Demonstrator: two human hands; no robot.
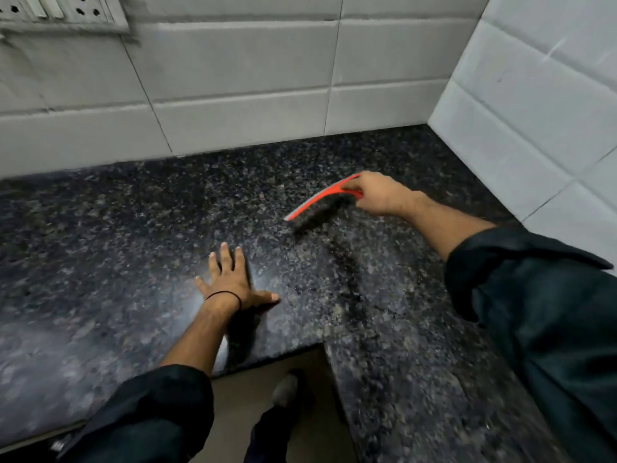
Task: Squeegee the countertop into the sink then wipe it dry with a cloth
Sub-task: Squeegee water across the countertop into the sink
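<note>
A dark speckled granite countertop (140, 228) runs into a tiled corner and turns toward me on the right. My right hand (377, 193) grips a red squeegee (317, 202) by its handle, blade edge down on the counter near the corner and slanting from upper right to lower left. My left hand (230, 282) lies flat on the counter with fingers spread, holding nothing, a thin black band at its wrist. Neither a sink nor a cloth is in view.
White tiled walls (233, 78) close the counter at the back and on the right. A switch panel (56, 11) sits on the wall at upper left. The counter's front edge makes an inner corner (322, 345) above the floor and my foot (287, 389).
</note>
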